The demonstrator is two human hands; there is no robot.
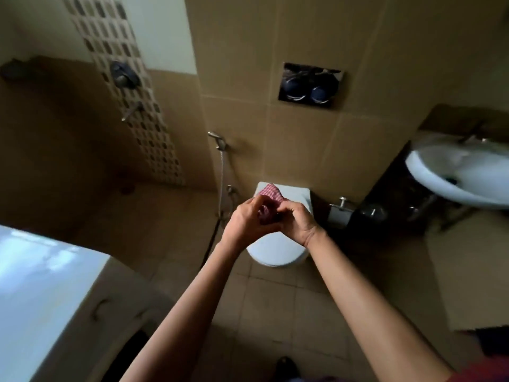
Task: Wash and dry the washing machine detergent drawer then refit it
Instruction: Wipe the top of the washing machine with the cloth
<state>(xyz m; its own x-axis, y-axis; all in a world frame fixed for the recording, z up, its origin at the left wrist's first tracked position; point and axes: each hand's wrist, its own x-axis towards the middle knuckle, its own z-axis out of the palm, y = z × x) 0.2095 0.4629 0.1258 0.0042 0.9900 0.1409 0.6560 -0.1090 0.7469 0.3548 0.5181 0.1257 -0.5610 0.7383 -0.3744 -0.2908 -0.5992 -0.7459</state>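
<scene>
Both my hands meet in front of me, above the closed toilet lid [278, 249]. My left hand [248, 220] and my right hand [298, 220] each grip a red-and-white checked cloth [271, 193]. The cloth is bunched between the fingers, and one corner sticks up behind them. Something small and dark shows between the hands, too blurred to name. The white washing machine [41, 285] stands at the lower left, its top bright with reflected light. I cannot pick out the detergent drawer.
A white washbasin [451, 175] on a dark cabinet stands at the right. A hand-spray hose [221, 172] hangs on the tiled wall left of the toilet, with the flush plate [309, 85] above. Shower fittings [124, 75] sit at the upper left. Tiled floor lies below.
</scene>
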